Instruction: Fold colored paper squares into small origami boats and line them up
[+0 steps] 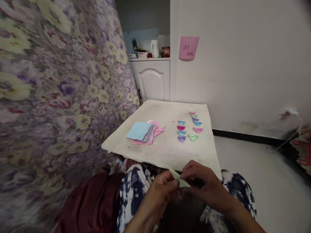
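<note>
Above my lap, at the near edge of the table, both hands hold a small pale green folded paper point(182, 183). My left hand point(163, 188) pinches its left side between thumb and fingers. My right hand point(202, 179) grips the right side, its fingers bent over the upper fold. On the table lie several small folded paper boats in pink, blue, purple and green, among them a purple boat point(181, 138) and a green boat point(192, 137). Further left rests a fanned stack of coloured paper sheets point(139, 131) with a light blue sheet on top.
The table has a cream cloth point(160, 111). A floral curtain point(73, 97) hangs close on the left. Behind stand a white cabinet point(153, 77) and a shelf with a white jug point(155, 48). A pink note point(189, 48) is on the wall; a white cable point(300, 124) hangs at right.
</note>
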`<state>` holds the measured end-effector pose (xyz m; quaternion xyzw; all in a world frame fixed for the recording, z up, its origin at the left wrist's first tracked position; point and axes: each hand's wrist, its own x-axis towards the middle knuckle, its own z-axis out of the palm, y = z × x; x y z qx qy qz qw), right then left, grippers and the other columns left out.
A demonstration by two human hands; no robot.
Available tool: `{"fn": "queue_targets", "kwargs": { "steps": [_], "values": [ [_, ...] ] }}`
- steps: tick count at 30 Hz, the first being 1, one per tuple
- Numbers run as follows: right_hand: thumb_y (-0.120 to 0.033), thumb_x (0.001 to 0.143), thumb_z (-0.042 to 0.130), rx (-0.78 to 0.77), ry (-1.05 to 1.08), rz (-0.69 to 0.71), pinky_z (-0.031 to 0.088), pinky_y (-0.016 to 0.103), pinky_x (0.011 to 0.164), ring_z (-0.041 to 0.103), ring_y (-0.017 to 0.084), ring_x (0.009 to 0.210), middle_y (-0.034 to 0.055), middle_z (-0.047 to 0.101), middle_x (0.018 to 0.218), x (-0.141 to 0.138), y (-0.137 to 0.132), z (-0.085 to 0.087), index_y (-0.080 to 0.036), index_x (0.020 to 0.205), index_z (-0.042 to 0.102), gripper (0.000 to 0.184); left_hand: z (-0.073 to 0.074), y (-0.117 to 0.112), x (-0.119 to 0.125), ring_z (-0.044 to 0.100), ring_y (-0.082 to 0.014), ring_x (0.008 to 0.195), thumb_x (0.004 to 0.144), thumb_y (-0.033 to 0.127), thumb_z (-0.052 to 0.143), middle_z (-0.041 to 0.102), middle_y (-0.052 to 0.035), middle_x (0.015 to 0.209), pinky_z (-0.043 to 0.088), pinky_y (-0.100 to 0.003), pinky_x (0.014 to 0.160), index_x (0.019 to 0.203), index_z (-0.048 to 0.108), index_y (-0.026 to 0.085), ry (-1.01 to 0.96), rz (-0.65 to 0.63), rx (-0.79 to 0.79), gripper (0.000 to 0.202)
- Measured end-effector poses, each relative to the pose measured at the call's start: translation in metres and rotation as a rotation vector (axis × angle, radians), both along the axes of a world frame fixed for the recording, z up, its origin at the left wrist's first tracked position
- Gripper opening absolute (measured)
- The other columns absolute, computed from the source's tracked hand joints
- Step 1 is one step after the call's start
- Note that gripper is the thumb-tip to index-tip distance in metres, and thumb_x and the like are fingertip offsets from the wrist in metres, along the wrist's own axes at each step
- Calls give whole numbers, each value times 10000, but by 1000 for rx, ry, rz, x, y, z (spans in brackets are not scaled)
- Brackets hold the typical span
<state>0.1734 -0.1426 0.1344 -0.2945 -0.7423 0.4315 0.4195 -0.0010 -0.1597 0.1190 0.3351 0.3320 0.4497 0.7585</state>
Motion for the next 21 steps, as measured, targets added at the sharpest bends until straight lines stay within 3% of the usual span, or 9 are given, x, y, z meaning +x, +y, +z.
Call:
{"fn": "queue_targets", "kwargs": {
  "steps": [5, 10, 15, 21],
  "values": [
    [-214, 829, 572, -249, 87, -27, 425, 238, 610, 538, 128, 697, 17, 569, 787, 0, -1, 5, -175, 830, 620, 62, -8, 2, -2, 514, -70, 467, 747, 217, 671, 583, 14, 630, 364, -168, 456, 806, 578, 142, 33, 37, 104, 133],
    [-308, 771, 659, -563, 206, -72, 363, 190, 464, 432, 72, 474, -68, 471, 548, -8, 1, -4, -169, 787, 544, 181, -9, 3, -2, 563, -76, 482, 767, 180, 650, 594, 24, 708, 400, -179, 470, 920, 561, 165, 125, 44, 179, 177],
    [-344, 734, 697, -666, 308, 2, 365, 180, 464, 462, 69, 485, -52, 527, 583, -8, 3, -13, -160, 797, 547, 246, -9, 2, -1, 581, -85, 488, 759, 173, 653, 609, 25, 728, 417, -187, 472, 1008, 538, 177, 135, 37, 184, 274],
    [-350, 728, 704, -687, 299, 18, 377, 181, 484, 467, 71, 510, -43, 532, 614, -5, 3, -14, -159, 816, 551, 261, -9, 1, -1, 593, -95, 488, 748, 178, 659, 606, 24, 728, 425, -194, 470, 1019, 540, 181, 150, 31, 161, 296]
  ]
}}
